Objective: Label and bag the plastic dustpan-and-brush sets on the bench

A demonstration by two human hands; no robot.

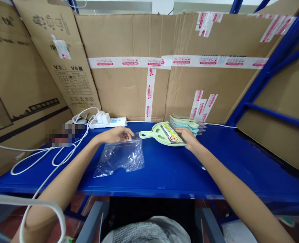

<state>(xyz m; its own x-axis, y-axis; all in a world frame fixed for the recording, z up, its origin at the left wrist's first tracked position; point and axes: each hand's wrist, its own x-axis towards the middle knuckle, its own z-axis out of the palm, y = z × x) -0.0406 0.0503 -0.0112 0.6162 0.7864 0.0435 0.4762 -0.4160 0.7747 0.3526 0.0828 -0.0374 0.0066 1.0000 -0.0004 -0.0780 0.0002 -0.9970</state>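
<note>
My right hand grips the wide end of a pale green dustpan that has a yellow and red printed label on its front. The dustpan's looped handle points left, toward my other hand. My left hand has its fingers curled at the upper edge of a clear plastic bag, which hangs down over the blue table. The bag looks empty. Behind my right hand lies a small stack of bagged green and blue dustpans.
A white power strip with a plugged-in adapter sits at the back left. White cables loop over the table's left side and past my left arm. Taped cardboard panels wall the back, with a blue metal frame on the right.
</note>
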